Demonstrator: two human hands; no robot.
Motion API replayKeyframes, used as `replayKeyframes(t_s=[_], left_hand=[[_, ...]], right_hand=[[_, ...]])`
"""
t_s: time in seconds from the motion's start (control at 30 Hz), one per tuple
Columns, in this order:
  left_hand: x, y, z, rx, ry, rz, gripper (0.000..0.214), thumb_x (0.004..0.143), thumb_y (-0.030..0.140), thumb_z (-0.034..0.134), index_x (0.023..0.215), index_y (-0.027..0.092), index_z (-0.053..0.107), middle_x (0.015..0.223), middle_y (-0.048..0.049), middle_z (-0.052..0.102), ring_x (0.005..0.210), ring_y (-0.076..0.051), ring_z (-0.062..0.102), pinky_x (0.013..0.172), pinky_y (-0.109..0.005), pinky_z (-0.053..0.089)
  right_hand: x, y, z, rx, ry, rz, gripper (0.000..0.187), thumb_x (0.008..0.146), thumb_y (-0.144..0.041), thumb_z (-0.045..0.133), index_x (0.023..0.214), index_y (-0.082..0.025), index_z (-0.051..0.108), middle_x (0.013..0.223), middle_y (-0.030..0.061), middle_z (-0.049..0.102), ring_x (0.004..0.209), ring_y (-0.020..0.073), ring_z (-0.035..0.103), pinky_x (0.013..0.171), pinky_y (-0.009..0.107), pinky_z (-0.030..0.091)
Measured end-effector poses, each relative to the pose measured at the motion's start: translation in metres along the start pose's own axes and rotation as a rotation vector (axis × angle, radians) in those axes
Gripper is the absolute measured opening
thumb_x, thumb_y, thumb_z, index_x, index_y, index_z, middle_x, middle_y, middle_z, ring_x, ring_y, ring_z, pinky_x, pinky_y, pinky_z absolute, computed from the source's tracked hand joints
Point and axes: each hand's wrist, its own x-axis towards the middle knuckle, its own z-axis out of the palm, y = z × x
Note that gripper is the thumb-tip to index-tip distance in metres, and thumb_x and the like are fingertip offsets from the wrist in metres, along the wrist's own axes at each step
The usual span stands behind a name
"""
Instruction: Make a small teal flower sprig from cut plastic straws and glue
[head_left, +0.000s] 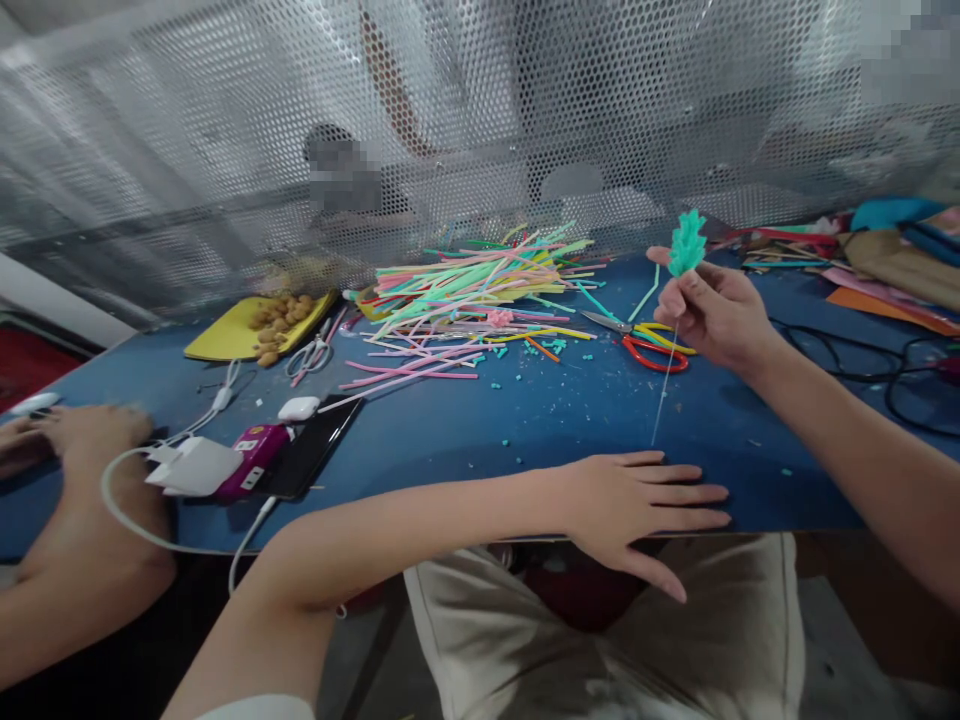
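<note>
Pinched in my right hand point(716, 310) is a green folded piece shaped like a leafy sprig point(688, 242), held up above the table. A thin pale thread or wire point(661, 400) runs down from it toward the tabletop. My left hand point(637, 505) lies flat at the table's front edge, fingers spread, with nothing in it. Below and left of my right hand lie red-handled scissors point(654, 356), with something yellow behind their handles. A heap of coloured straw-like strips point(480, 280) sits at the middle back, with a small pink folded piece point(499, 318) on its front side.
Small green clippings point(496, 386) dot the blue table point(420, 430). At left are a phone point(319, 450), a purple power block point(255, 455), a white charger point(196, 465) and cables. Round brown fruit point(281, 318) rests on yellow sheets. A perforated metal screen point(465, 120) stands behind. Another person's arms point(97, 500) rest far left.
</note>
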Motion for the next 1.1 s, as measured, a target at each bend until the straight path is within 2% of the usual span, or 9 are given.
replayKeyframes(t_s=[0.2,0.3,0.4,0.5,0.6,0.73,0.83,0.97,1.1], left_hand=[[-0.022,-0.082,-0.012,-0.001,0.063,-0.35,0.079,0.099,0.066,0.045,0.163,0.021,0.031,0.171,-0.0118,0.026,0.16,-0.032,0.021,0.13,-0.057,0.016],[-0.051,-0.131,-0.025,0.023,0.113,-0.563,0.076,0.103,0.063,0.04,0.162,0.017,0.033,0.171,-0.0156,0.025,0.161,-0.032,0.02,0.13,-0.055,0.017],[-0.083,-0.153,-0.039,0.011,0.16,-0.631,0.073,0.104,0.059,0.039,0.16,0.012,0.037,0.168,-0.0194,0.03,0.158,-0.031,0.028,0.13,-0.048,0.02],[-0.107,-0.136,-0.048,-0.01,0.178,-0.585,0.067,0.103,0.056,0.045,0.155,0.014,0.046,0.163,-0.018,0.042,0.151,-0.031,0.042,0.127,-0.048,0.028],[-0.119,-0.091,-0.049,-0.068,0.158,-0.44,0.063,0.1,0.053,0.055,0.153,0.02,0.05,0.161,-0.0137,0.046,0.15,-0.029,0.044,0.128,-0.046,0.029],[-0.122,-0.031,-0.041,-0.175,0.089,-0.295,0.073,0.097,0.05,0.063,0.161,0.028,0.037,0.166,-0.0106,0.037,0.154,-0.029,0.038,0.131,-0.046,0.023],[-0.122,-0.01,-0.035,-0.197,0.028,-0.202,0.076,0.098,0.052,0.059,0.164,0.028,0.031,0.168,-0.0087,0.035,0.157,-0.029,0.031,0.133,-0.046,0.016],[-0.124,-0.022,-0.034,-0.121,-0.083,-0.205,0.08,0.098,0.062,0.055,0.165,0.027,0.028,0.172,-0.0068,0.024,0.16,-0.03,0.021,0.134,-0.048,0.007],[-0.135,-0.074,-0.038,-0.002,-0.082,-0.345,0.078,0.1,0.06,0.049,0.166,0.026,0.024,0.173,-0.0074,0.018,0.162,-0.031,0.014,0.133,-0.05,0.007]], right_hand=[[-0.004,-0.01,0.006,0.02,-0.038,0.028,0.025,0.086,-0.041,0.078,0.101,-0.024,0.071,0.059,-0.007,0.036,0.054,0.0115,0.024,0.062,0.03,0.046],[-0.007,-0.01,0.012,-0.003,-0.085,0.019,0.025,0.089,-0.044,0.075,0.103,-0.024,0.07,0.06,-0.006,0.037,0.056,0.0119,0.028,0.062,0.031,0.043],[-0.009,-0.004,0.016,-0.001,-0.071,-0.039,0.026,0.088,-0.04,0.078,0.109,-0.028,0.068,0.06,-0.0054,0.044,0.058,0.0126,0.036,0.064,0.032,0.043],[-0.009,0.0,0.018,-0.041,-0.007,-0.077,0.029,0.087,-0.04,0.078,0.112,-0.031,0.067,0.063,-0.0043,0.05,0.06,0.0146,0.043,0.065,0.033,0.045],[-0.01,0.001,0.019,-0.111,0.045,-0.101,0.033,0.087,-0.042,0.078,0.117,-0.033,0.068,0.068,-0.0018,0.055,0.065,0.0159,0.048,0.064,0.033,0.045],[-0.012,0.002,0.022,-0.176,0.071,-0.17,0.036,0.088,-0.04,0.076,0.123,-0.033,0.07,0.076,0.0012,0.057,0.07,0.0161,0.049,0.065,0.032,0.047],[-0.014,0.003,0.023,-0.237,0.089,-0.209,0.039,0.088,-0.038,0.076,0.126,-0.033,0.07,0.081,0.0021,0.058,0.073,0.0168,0.051,0.069,0.033,0.049],[-0.014,0.002,0.022,-0.244,0.048,-0.246,0.041,0.087,-0.035,0.075,0.128,-0.032,0.071,0.081,0.0002,0.057,0.069,0.0147,0.05,0.065,0.031,0.047],[-0.015,-0.004,0.026,-0.14,0.013,-0.278,0.033,0.088,-0.027,0.074,0.121,-0.027,0.075,0.079,0.0,0.056,0.066,0.0117,0.046,0.062,0.029,0.043]])
